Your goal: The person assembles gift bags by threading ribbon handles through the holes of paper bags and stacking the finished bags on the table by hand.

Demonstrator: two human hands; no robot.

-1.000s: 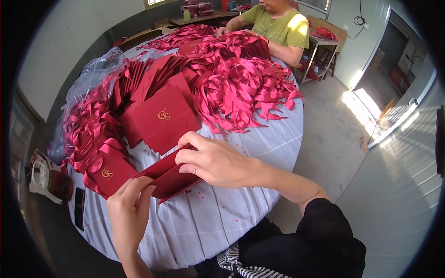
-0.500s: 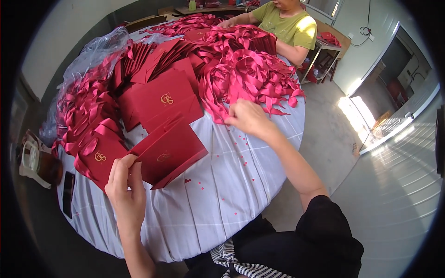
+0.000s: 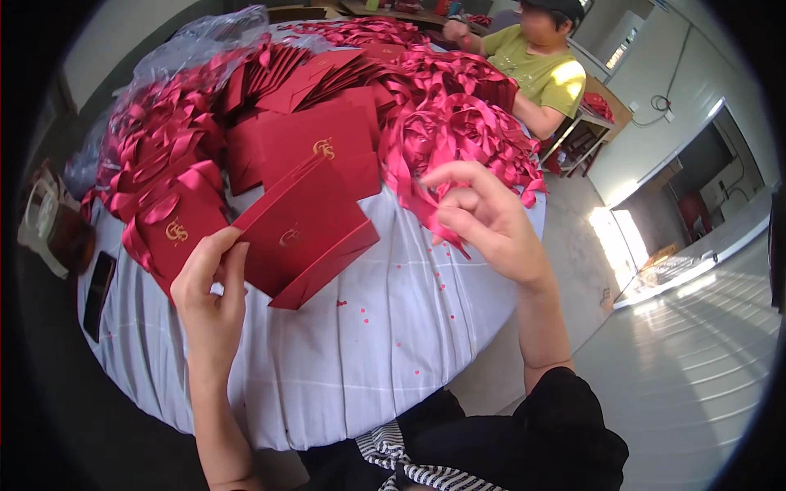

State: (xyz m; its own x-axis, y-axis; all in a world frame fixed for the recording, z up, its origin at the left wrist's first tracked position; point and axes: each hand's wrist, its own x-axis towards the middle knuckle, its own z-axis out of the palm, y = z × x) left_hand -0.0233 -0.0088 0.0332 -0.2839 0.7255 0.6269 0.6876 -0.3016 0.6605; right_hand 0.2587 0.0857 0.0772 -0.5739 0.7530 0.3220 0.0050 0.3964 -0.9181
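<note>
My left hand [image 3: 214,274] pinches the left edge of a dark red paper gift bag [image 3: 315,233] between thumb and fingers. That bag has a gold emblem and is tilted, its folded bottom toward the right. Curled at the near edge of a heap of glossy red ribbons [image 3: 467,139], my right hand [image 3: 495,225] has its index finger stretched out above the thumb. A red ribbon [image 3: 444,236] trails from the heap to this thumb and hangs below it. The exact grip is partly hidden behind the fingers.
Stacked red bags [image 3: 311,135] lie beyond, and bags with ribbon handles [image 3: 160,200] at left by clear plastic [image 3: 192,53]. A phone [image 3: 100,296] rests at the left of the white tablecloth [image 3: 352,368], which has small red dots. A co-worker [image 3: 540,74] sits across the table.
My right hand has drawn back from the heap, and a ribbon now trails to it. My left hand still holds the bag. The co-worker's hand has lifted, and the whole view has shifted.
</note>
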